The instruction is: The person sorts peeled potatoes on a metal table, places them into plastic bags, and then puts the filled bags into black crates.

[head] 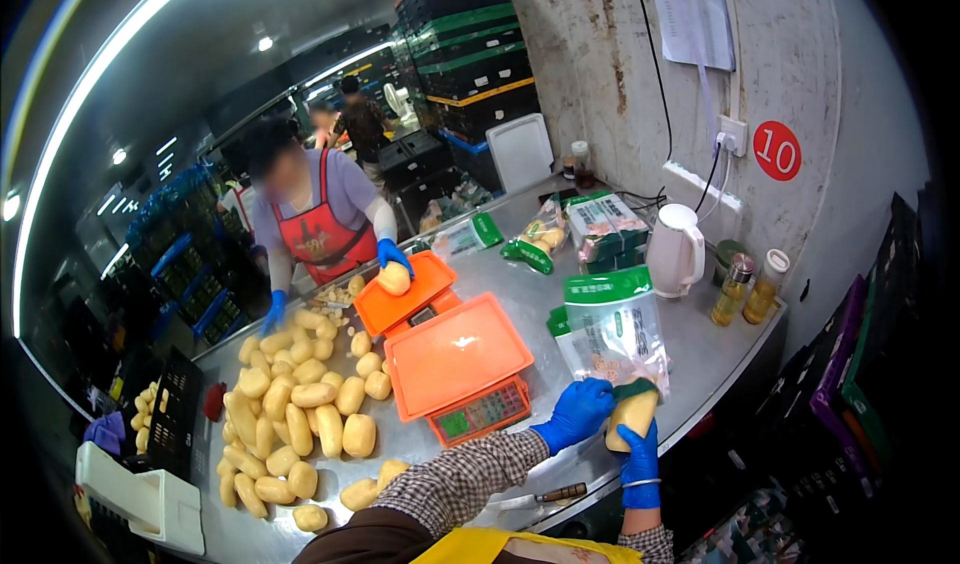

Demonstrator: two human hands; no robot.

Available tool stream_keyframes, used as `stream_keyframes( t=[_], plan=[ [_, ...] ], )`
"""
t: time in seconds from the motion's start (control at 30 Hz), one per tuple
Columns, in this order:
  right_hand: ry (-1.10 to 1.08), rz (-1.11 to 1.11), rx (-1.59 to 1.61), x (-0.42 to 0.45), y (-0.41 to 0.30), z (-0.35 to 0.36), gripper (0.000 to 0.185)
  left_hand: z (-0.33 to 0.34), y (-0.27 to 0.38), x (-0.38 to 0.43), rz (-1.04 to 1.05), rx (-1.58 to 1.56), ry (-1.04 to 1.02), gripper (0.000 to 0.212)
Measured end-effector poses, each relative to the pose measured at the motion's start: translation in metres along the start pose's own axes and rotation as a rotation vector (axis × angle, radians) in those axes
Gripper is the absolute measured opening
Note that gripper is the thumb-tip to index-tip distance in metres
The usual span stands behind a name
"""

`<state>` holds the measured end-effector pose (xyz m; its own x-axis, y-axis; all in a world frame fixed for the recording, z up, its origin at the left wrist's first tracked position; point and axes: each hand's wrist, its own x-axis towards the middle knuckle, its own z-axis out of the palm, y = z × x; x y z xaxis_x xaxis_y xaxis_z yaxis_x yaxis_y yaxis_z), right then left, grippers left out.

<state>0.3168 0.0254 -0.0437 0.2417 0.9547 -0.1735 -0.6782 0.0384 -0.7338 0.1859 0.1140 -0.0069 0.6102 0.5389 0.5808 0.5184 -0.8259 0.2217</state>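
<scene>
My right hand (639,463), in a blue glove, grips a peeled, pale yellow lotus root section (632,417) over the table's near right edge. At its upper end, my blue-gloved left hand (581,414) pinches a dark green scouring pad (636,388) that rests against the root. Just beyond my hands lies a clear plastic bag with a green top (611,316), printed with root slices. A knife with a wooden handle (564,493) lies below my left forearm, its blade partly hidden by my sleeve.
An orange scale (461,354) stands left of my hands, beside a heap of peeled roots (292,399). Across the metal table, a co-worker (319,211) holds a root over a second orange scale (409,286). A kettle (673,252) and glass bottles (731,290) line the wall side.
</scene>
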Motion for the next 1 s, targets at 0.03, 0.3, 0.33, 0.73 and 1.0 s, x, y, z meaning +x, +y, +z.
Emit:
stream_keyframes(
  t=[0.03,0.3,0.33,0.73,1.0],
  plan=[
    [-0.038,-0.121,-0.135,0.0,0.001,0.004,0.074,-0.005,0.002,0.001,-0.006,-0.004,0.011,0.012],
    [-0.04,0.21,0.309,0.005,-0.002,0.042,0.058,-0.059,0.009,0.003,0.095,0.124,0.069,0.012],
    [-0.073,0.07,0.164,-0.002,-0.003,0.058,0.056,-0.065,0.006,-0.002,0.031,0.104,0.085,0.013],
    [-0.396,0.481,0.623,0.027,0.053,0.145,0.041,-0.135,-0.028,-0.077,-0.386,0.082,0.322,0.02],
    [-0.475,-0.196,-0.616,0.026,0.095,0.185,0.03,-0.151,-0.034,-0.105,-0.29,0.087,0.452,0.014]
  ],
)
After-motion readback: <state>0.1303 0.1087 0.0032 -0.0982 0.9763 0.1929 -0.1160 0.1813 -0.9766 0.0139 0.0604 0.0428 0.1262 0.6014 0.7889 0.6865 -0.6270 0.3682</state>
